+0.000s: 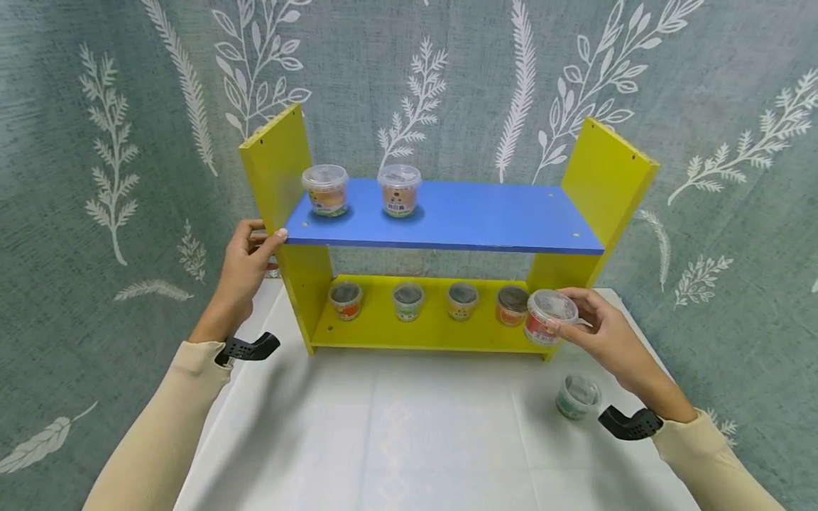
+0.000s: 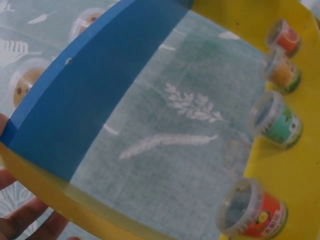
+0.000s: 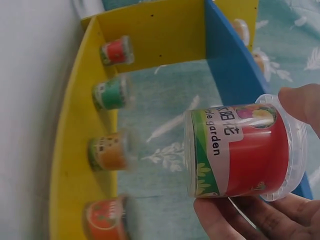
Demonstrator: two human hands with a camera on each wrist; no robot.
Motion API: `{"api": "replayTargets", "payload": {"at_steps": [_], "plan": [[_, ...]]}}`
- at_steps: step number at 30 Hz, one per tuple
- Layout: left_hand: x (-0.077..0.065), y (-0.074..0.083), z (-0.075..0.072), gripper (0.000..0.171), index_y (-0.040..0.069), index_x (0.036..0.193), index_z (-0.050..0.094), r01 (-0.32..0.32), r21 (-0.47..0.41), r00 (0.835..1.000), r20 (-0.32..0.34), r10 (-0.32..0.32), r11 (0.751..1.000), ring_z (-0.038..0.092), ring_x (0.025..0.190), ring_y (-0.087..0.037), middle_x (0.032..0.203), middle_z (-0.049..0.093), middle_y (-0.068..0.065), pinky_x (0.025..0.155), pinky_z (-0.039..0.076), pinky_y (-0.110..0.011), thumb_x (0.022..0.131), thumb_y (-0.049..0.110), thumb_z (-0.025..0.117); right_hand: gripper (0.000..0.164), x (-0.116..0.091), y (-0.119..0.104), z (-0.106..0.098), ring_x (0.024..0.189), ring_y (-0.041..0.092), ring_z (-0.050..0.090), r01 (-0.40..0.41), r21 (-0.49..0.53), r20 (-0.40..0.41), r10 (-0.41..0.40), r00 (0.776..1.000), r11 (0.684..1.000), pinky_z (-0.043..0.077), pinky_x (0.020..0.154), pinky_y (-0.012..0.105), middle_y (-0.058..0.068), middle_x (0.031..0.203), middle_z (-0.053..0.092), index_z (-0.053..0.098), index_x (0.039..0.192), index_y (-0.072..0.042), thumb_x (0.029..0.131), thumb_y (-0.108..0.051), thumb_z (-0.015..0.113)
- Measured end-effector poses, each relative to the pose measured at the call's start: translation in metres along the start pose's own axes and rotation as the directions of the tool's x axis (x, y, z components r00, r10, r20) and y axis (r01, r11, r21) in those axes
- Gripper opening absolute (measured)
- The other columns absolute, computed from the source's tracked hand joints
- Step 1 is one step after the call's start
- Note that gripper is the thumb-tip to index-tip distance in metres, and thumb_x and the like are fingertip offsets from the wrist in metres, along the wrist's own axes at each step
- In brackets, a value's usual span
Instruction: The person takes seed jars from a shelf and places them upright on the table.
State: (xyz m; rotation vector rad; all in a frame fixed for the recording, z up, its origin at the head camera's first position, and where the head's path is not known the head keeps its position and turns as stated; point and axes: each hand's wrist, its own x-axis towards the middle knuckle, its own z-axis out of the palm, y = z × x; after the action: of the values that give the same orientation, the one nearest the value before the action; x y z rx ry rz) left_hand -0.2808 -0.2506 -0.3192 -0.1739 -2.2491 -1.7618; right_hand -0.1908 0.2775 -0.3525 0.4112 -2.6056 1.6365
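My left hand (image 1: 239, 273) grips the left side panel of a yellow and blue shelf unit (image 1: 447, 213), thumb on the front corner of the blue board and fingers round the outside. Between thumb and fingers, my right hand (image 1: 597, 330) holds a clear plastic tub with a red label (image 1: 542, 328). That tub hangs in front of the lower yellow board's right end. It is tilted on its side in the right wrist view, where the label reads "little garden". Just left of it, an orange-labelled tub (image 1: 511, 306) stands on the lower board.
Three more tubs line the lower board: red-labelled (image 1: 346, 301), green-labelled (image 1: 407, 301) and yellow-labelled (image 1: 462, 301). Two lidded tubs, a left one (image 1: 326, 191) and a right one (image 1: 399, 191), stand on the blue board. A green-labelled tub (image 1: 577, 397) sits on the white table (image 1: 383, 426) below my right hand.
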Motion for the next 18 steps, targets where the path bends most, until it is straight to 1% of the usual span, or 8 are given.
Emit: {"api": "replayTargets", "payload": {"at_steps": [3,11,18], "plan": [[0.0,0.0,-0.001,0.052,0.021,0.131,0.041,0.001,0.001,1.0,-0.005,-0.001,1.0,0.045,0.109,-0.018,0.12,0.048,0.0,0.085,0.04,-0.039,0.092,0.052,0.055,0.052,-0.001,0.009,0.002,0.111,0.013,0.056,-0.015,-0.015,0.011,0.016,1.0,1.0,0.05,0.083,0.025,0.008,0.13,0.05,0.041,0.138,-0.014,0.093,-0.027,0.064],[0.0,0.001,0.001,0.052,0.019,0.13,0.041,-0.02,-0.004,1.0,-0.006,0.02,1.0,0.046,0.109,-0.018,0.12,0.048,-0.001,0.088,0.039,-0.044,0.092,0.051,0.055,0.052,-0.011,0.031,0.007,0.111,0.016,0.054,-0.059,-0.045,0.006,0.059,0.998,0.997,0.051,0.082,0.029,0.008,0.13,0.05,0.041,0.136,-0.016,0.092,-0.031,0.065],[0.0,0.002,0.001,0.053,0.018,0.131,0.04,-0.01,0.007,1.0,0.005,0.01,1.0,0.045,0.111,-0.019,0.123,0.047,-0.004,0.088,0.039,-0.042,0.092,0.051,0.055,0.057,-0.02,0.049,0.013,0.115,0.018,0.051,-0.127,-0.018,0.018,0.127,0.992,0.992,0.05,0.083,0.031,0.009,0.134,0.047,0.039,0.14,-0.018,0.092,-0.033,0.065]]}}
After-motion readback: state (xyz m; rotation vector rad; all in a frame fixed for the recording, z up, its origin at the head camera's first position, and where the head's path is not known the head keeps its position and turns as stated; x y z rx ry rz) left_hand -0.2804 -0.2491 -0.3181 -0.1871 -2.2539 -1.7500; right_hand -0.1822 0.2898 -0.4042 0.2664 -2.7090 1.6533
